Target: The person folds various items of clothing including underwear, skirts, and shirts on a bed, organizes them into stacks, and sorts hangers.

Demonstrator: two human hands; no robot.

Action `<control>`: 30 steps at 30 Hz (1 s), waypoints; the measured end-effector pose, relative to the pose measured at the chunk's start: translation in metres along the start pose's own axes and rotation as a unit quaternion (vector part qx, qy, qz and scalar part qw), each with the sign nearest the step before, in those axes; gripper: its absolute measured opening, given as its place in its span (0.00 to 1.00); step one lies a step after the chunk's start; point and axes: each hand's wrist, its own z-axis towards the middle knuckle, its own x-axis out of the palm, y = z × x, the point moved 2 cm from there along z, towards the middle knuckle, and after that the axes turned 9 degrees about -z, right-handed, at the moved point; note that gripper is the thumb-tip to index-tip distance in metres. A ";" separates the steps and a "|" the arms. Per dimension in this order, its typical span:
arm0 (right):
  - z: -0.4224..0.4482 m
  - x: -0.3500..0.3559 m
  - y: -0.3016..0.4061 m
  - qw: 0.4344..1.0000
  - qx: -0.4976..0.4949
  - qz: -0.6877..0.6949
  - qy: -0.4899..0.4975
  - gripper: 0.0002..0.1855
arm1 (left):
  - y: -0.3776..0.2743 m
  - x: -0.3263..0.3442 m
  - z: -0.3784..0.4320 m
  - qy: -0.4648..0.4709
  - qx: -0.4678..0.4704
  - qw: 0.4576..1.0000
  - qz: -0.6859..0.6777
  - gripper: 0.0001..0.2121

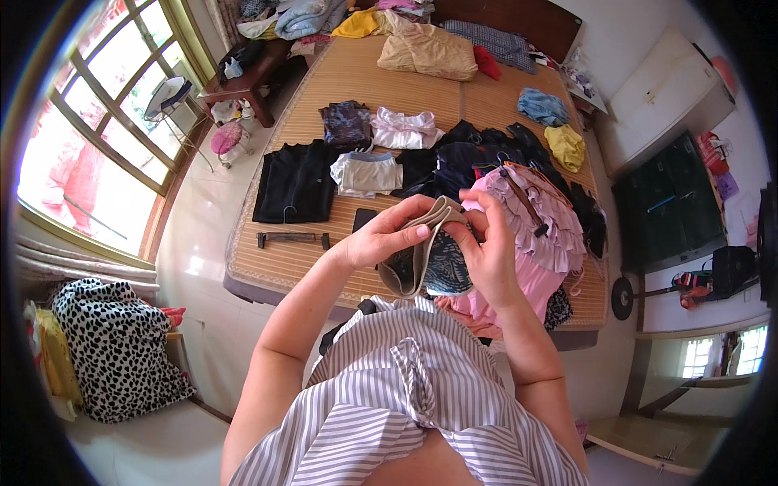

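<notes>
Both my hands hold a small dark patterned garment with a beige waistband in front of my body. My left hand grips the band's left side between thumb and fingers. On the other side my right hand pinches the band near its top. Beyond them, folded black trousers, white clothes, a pinkish-white top and a dark patterned garment lie on a bed mat. A clip hanger rests nearer me, and a black phone-like object is partly behind my left arm.
Pink ruffled clothing with hangers lies to the right, beside dark clothes. A blue garment and a yellow one are farther back. A beige bundle sits near the headboard. A spotted cloth stands at left.
</notes>
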 end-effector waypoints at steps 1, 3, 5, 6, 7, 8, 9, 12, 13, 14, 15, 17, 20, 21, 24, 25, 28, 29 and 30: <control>0.003 -0.002 0.005 1.000 0.001 -0.008 0.020 0.10 | -0.001 -0.001 -0.001 0.004 0.009 1.000 0.017 0.22; 0.008 -0.004 0.004 0.999 0.012 -0.013 0.049 0.10 | 0.000 -0.005 -0.002 -0.032 -0.024 0.999 0.006 0.19; 0.010 -0.005 -0.004 0.997 0.030 -0.008 0.064 0.11 | 0.003 -0.012 -0.001 -0.055 -0.059 0.997 -0.002 0.18; 0.011 -0.006 -0.009 0.998 0.025 -0.018 0.055 0.11 | 0.009 -0.019 -0.001 -0.060 -0.078 0.995 -0.005 0.18; 0.013 -0.005 -0.015 0.999 0.023 -0.012 0.047 0.10 | 0.015 -0.024 0.000 -0.065 -0.098 0.993 -0.009 0.19; 0.014 -0.005 -0.021 0.999 0.022 -0.007 0.038 0.10 | 0.021 -0.027 0.002 -0.116 -0.104 0.988 0.007 0.17; 0.016 -0.005 -0.026 0.999 0.021 -0.001 0.030 0.10 | 0.026 -0.030 0.001 -0.122 -0.101 0.987 -0.026 0.17; 0.018 -0.007 -0.031 1.000 0.014 -0.012 0.024 0.10 | 0.036 -0.037 0.001 -0.164 -0.085 0.977 -0.103 0.15; 0.017 -0.008 -0.033 0.999 0.013 -0.014 0.027 0.10 | 0.038 -0.039 0.003 -0.186 -0.090 0.973 -0.101 0.14; 0.016 -0.009 -0.035 1.000 0.008 -0.010 0.024 0.10 | 0.040 -0.040 0.005 -0.208 -0.095 0.968 -0.099 0.14; 0.016 -0.010 -0.036 1.000 0.004 -0.016 0.025 0.10 | 0.042 -0.042 0.008 -0.230 -0.100 0.963 -0.097 0.14; 0.016 -0.011 -0.039 0.999 -0.004 -0.028 0.028 0.10 | 0.046 -0.038 0.012 -0.230 -0.104 0.967 0.031 0.12; 0.018 -0.014 -0.047 0.994 -0.057 -0.089 0.004 0.10 | 0.070 -0.051 0.013 -0.160 -0.087 0.931 0.316 0.15; 0.020 -0.022 -0.054 0.987 -0.050 -0.151 0.000 0.10 | 0.061 -0.051 0.015 -0.175 -0.118 0.939 0.271 0.16; 0.023 -0.034 -0.076 0.994 0.052 -0.090 0.019 0.09 | 0.025 -0.052 0.018 -0.186 -0.155 0.961 0.135 0.18; 0.023 -0.033 -0.082 0.993 0.021 -0.117 0.002 0.09 | 0.023 -0.057 0.016 -0.191 -0.172 0.960 0.114 0.17; 0.025 -0.031 -0.091 0.982 -0.056 -0.175 -0.045 0.11 | 0.023 -0.069 0.012 -0.195 -0.211 0.957 0.046 0.17; 0.026 -0.031 -0.092 0.993 -0.012 -0.115 -0.028 0.12 | 0.032 -0.073 0.012 -0.225 -0.188 0.955 -0.038 0.17; 0.026 -0.030 -0.091 0.998 0.033 -0.055 -0.014 0.12 | 0.038 -0.070 0.013 -0.250 -0.165 0.946 -0.121 0.17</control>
